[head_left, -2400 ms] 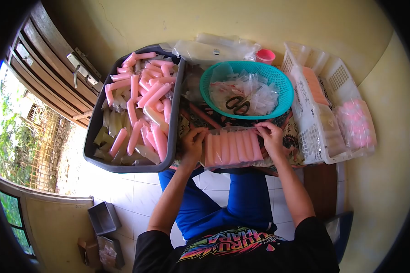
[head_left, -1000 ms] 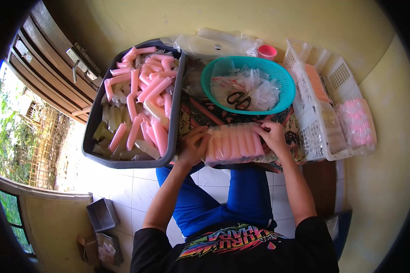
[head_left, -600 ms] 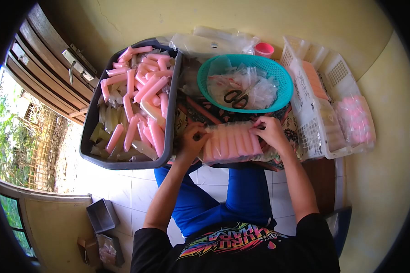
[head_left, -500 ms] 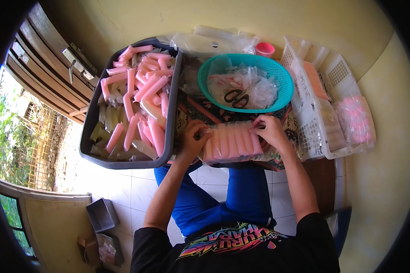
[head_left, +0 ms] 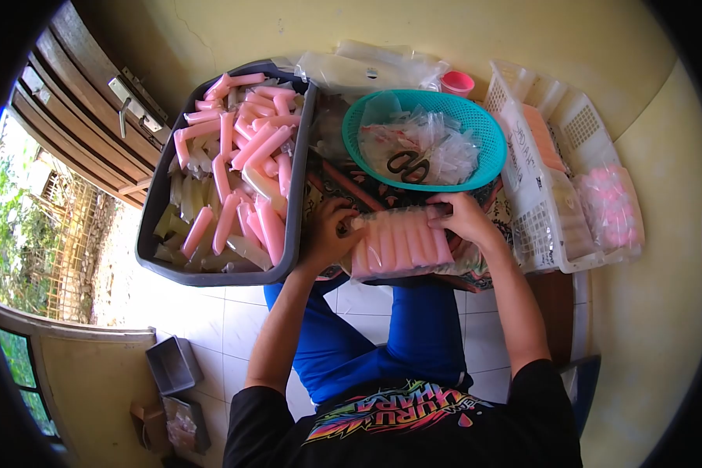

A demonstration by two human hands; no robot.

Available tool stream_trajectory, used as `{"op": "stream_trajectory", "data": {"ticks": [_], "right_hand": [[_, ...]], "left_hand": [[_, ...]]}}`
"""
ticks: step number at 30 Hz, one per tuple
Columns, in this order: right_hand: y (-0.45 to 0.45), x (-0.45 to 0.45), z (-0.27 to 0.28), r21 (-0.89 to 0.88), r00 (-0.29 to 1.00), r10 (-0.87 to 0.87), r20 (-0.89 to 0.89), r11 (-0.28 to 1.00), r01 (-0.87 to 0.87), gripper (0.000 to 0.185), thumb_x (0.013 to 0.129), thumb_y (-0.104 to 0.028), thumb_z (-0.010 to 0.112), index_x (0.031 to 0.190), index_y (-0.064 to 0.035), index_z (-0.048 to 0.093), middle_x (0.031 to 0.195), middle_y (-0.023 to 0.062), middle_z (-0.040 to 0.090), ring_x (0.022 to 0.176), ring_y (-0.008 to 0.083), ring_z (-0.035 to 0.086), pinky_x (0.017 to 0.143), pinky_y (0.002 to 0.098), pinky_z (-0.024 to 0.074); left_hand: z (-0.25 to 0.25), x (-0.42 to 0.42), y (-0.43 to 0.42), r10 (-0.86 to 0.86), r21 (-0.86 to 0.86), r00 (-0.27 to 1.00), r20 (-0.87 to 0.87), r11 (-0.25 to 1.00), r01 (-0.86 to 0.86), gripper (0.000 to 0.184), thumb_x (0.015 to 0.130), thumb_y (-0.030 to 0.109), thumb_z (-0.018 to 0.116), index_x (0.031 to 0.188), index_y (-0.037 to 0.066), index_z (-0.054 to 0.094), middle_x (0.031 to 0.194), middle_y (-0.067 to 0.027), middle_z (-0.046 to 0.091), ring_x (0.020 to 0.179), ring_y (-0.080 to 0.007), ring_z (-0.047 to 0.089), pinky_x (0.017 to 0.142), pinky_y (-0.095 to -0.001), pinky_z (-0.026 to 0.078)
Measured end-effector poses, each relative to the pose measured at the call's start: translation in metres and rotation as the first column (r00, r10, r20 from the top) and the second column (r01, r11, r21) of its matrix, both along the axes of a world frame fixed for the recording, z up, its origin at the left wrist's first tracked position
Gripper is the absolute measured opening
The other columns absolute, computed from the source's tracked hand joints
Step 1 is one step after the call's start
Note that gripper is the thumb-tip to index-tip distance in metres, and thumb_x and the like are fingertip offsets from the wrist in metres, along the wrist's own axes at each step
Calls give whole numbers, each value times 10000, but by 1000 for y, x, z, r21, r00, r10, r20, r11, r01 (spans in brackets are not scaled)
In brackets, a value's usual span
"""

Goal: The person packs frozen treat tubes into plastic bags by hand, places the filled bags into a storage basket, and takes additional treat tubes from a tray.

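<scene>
A clear plastic bag holds a row of several pink filled tubes on the patterned cloth in front of me. At its upper left corner my left hand is closed, thumb and fingers pinching the plastic. My right hand grips the upper right corner in the same way. Just beyond the bag stands a teal oval basket with small clear plastic bags and black-handled scissors in it. Close to my left hand is a dark grey tub heaped with loose pink tubes and pale ones.
On the right, a white perforated crate holds packed bags, including a bag of pink tubes. Behind the basket are a pink cup and plastic sheeting. Grey bins rest on the floor at lower left.
Both hands keep hold of the bag's upper corners. The bag has shifted very slightly to the right, and the right hand's fingers have moved a little upward.
</scene>
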State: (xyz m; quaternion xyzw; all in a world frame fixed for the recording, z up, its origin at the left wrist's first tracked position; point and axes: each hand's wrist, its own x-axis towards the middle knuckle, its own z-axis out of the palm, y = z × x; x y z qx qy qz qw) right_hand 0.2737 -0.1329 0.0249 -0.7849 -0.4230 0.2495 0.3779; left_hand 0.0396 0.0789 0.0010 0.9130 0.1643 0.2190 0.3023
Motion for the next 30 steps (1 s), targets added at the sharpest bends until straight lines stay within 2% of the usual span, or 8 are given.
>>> {"op": "stream_trajectory", "data": {"ticks": [8, 12, 14, 17, 20, 23, 26, 30], "right_hand": [[5, 9, 4, -108, 997, 81, -2, 991, -81, 480, 677, -121, 876, 1093, 50, 709, 1014, 204, 730, 940, 260, 701, 850, 354, 526], [5, 14, -4, -95, 998, 46, -47, 994, -51, 475, 662, -123, 886, 1062, 62, 709, 1026, 188, 732, 949, 250, 694, 856, 351, 523], [3, 16, -9, -32, 996, 46, -77, 998, -49, 441, 684, -67, 883, 1057, 56, 681, 926, 72, 700, 853, 178, 649, 792, 324, 521], [0, 14, -15, 36, 993, 32, -117, 999, -28, 443, 697, -42, 869, 1081, 33, 661, 919, 34, 670, 828, 135, 618, 765, 305, 511], [-7, 10, -14, 94, 983, 37, -181, 995, -20, 444, 692, -81, 882, 1067, 19, 666, 952, 55, 688, 848, 128, 626, 768, 283, 503], [-12, 3, -15, 224, 974, 33, -224, 974, 19, 340, 748, -67, 855, 1027, 14, 679, 903, 36, 681, 788, 81, 606, 710, 245, 492], [-13, 7, -23, 189, 977, 31, -210, 982, 9, 251, 789, -52, 828, 980, 24, 684, 848, 30, 683, 740, 80, 615, 674, 245, 502], [-8, 8, -21, 176, 953, -37, -300, 980, 93, 213, 800, -30, 811, 966, 33, 692, 806, 31, 683, 731, 93, 632, 670, 261, 521]], "left_hand": [[-2, 4, 4, -40, -55, 999, -16, 998, 39, 418, 769, 313, 834, 1042, 17, 724, 1283, -127, 582, 1236, -295, 540, 1065, -395, 427], [11, 5, 1, 9, -215, 998, -57, 976, -21, 406, 722, 259, 868, 994, 0, 714, 1113, -113, 607, 1036, -260, 597, 909, -355, 489], [10, 6, 1, 30, -273, 998, -60, 961, -45, 381, 691, 219, 885, 943, -9, 711, 1031, -117, 614, 944, -243, 618, 833, -340, 513], [2, 3, 1, 78, -379, 997, 25, 923, -63, 334, 698, 184, 886, 878, -17, 690, 921, -78, 612, 811, -194, 602, 733, -302, 493], [3, -2, 1, 35, -489, 999, -42, 871, -51, 245, 776, 143, 843, 871, -6, 675, 980, -62, 610, 773, -113, 599, 710, -244, 490], [3, -4, -1, -40, -326, 999, 6, 944, 40, 173, 839, 125, 794, 893, -3, 691, 962, -52, 628, 732, -104, 620, 662, -229, 489], [-7, -3, 1, 25, -491, 995, 99, 871, 27, 183, 870, 140, 752, 927, -24, 694, 899, -69, 659, 749, -119, 626, 659, -260, 492], [1, -4, 2, 54, -626, 997, -53, 776, -75, 191, 902, 139, 724, 958, -42, 697, 910, -92, 677, 782, -121, 645, 668, -251, 513]]}}
